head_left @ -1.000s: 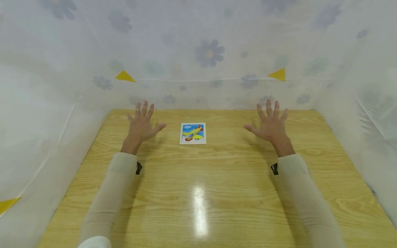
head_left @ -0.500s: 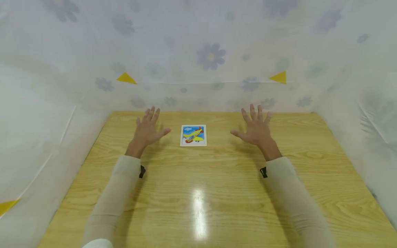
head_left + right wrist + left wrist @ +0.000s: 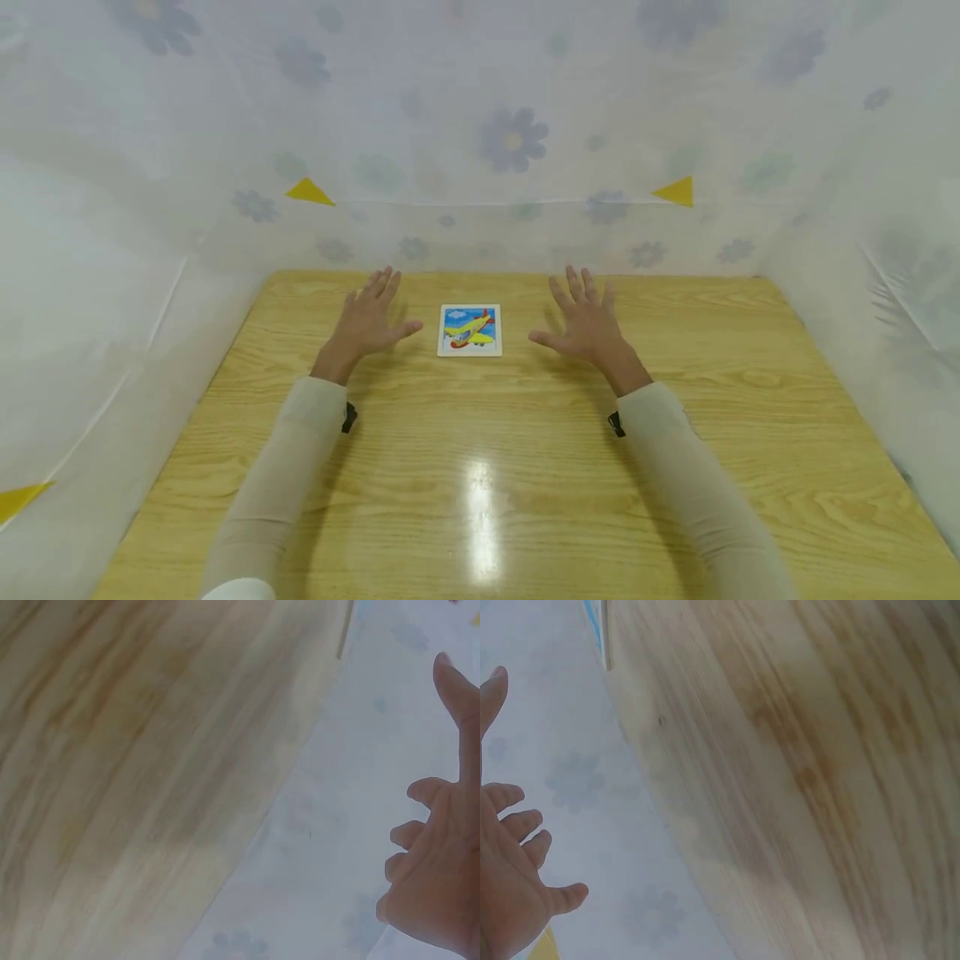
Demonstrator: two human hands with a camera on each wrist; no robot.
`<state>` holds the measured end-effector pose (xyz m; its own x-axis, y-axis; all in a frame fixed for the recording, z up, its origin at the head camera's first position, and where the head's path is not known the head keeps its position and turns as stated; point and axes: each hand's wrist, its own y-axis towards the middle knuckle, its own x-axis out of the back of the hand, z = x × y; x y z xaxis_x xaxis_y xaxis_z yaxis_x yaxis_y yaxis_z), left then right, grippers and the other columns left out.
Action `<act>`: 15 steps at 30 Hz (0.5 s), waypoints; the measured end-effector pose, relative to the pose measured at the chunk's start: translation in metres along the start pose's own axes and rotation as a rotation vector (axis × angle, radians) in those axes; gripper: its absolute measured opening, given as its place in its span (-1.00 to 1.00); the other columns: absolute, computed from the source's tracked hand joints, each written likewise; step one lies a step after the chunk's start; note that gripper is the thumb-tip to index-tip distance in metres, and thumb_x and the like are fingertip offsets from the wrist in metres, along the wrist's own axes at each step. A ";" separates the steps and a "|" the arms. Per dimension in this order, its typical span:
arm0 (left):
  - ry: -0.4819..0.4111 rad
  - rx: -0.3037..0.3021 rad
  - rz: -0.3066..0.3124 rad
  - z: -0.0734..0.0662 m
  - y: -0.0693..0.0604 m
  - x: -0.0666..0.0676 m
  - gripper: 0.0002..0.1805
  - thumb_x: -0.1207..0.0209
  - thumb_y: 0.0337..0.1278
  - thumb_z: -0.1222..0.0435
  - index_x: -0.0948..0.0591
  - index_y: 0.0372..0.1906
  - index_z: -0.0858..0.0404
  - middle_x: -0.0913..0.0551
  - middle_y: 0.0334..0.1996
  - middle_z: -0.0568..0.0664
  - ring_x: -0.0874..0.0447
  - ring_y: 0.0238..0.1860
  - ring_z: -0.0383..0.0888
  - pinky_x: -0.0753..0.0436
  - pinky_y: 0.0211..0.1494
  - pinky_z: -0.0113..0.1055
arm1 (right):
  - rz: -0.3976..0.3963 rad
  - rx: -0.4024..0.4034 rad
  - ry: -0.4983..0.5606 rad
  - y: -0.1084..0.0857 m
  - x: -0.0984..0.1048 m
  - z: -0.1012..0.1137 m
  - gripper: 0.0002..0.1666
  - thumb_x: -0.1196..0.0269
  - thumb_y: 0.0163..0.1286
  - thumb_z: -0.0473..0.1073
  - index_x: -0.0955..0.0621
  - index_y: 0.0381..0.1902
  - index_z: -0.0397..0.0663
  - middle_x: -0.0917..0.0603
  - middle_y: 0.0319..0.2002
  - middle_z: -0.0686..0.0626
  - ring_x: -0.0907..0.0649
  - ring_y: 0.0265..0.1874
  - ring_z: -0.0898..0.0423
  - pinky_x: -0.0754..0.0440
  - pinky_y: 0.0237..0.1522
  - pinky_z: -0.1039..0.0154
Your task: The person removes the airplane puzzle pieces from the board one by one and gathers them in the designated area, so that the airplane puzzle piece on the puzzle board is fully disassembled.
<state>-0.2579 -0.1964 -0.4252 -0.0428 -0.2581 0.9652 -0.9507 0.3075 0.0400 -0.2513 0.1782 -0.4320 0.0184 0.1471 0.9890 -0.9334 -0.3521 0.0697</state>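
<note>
your left hand [image 3: 367, 323] and right hand [image 3: 587, 327] spread wide. between them, nearer the left, lies a white-edged square airplane picture board [image 3: 469, 330]; its yellow plane [image 3: 472, 331] slants, nose toward you and left.

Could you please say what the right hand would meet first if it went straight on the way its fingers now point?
The right hand would probably meet the flowered sheet behind the table first; the airplane picture lies left of that line, though depth is hard to judge.
</note>
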 end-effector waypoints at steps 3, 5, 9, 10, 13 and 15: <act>0.006 -0.003 0.012 -0.001 0.001 -0.004 0.07 -0.01 0.11 -0.31 0.13 0.52 0.18 0.16 0.54 0.10 0.23 0.54 0.10 0.08 0.37 0.37 | 0.014 0.045 -0.043 0.001 -0.005 0.005 0.19 -0.02 0.16 0.57 0.03 0.52 0.03 0.21 0.53 -0.22 0.14 0.49 -0.26 0.24 0.32 -0.43; 0.008 -0.007 0.025 -0.002 0.001 -0.006 0.07 -0.01 0.11 -0.31 0.14 0.52 0.18 0.16 0.54 0.10 0.24 0.54 0.11 0.12 0.38 0.37 | 0.018 0.071 -0.054 0.001 -0.008 0.010 0.18 -0.02 0.17 0.56 0.01 0.52 0.02 0.19 0.52 -0.22 0.12 0.50 -0.25 0.19 0.32 -0.43; 0.018 -0.025 0.038 -0.005 0.003 -0.009 0.07 -0.02 0.11 -0.30 0.13 0.52 0.18 0.15 0.54 0.11 0.22 0.54 0.10 0.13 0.39 0.35 | 0.014 0.100 -0.067 0.003 -0.013 0.019 0.16 -0.03 0.18 0.54 -0.01 0.51 0.00 0.11 0.51 -0.26 0.07 0.49 -0.27 0.14 0.31 -0.44; 0.018 -0.029 0.041 -0.006 0.004 -0.010 0.07 -0.03 0.12 -0.29 0.13 0.52 0.19 0.15 0.54 0.11 0.22 0.54 0.09 0.13 0.40 0.34 | 0.014 0.103 -0.072 0.004 -0.014 0.021 0.16 -0.03 0.18 0.53 -0.02 0.51 -0.01 0.10 0.51 -0.26 0.06 0.48 -0.27 0.13 0.31 -0.43; 0.039 -0.024 0.064 -0.009 0.003 -0.013 0.06 -0.03 0.13 -0.28 0.14 0.52 0.18 0.14 0.54 0.10 0.20 0.54 0.09 0.12 0.40 0.34 | 0.022 0.114 -0.086 0.006 -0.018 0.027 0.15 -0.03 0.18 0.53 -0.01 0.51 0.00 0.06 0.51 -0.26 0.03 0.48 -0.27 0.12 0.32 -0.41; 0.049 -0.014 0.085 -0.010 0.002 -0.016 0.05 -0.03 0.14 -0.27 0.13 0.52 0.19 0.14 0.54 0.10 0.19 0.53 0.09 0.12 0.40 0.34 | 0.032 0.119 -0.080 0.007 -0.021 0.031 0.15 -0.03 0.18 0.53 -0.01 0.51 0.01 0.06 0.51 -0.25 0.02 0.48 -0.25 0.12 0.34 -0.39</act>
<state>-0.2560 -0.1823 -0.4375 -0.1078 -0.1860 0.9766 -0.9399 0.3392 -0.0391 -0.2471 0.1440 -0.4482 0.0227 0.0615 0.9978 -0.8850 -0.4630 0.0487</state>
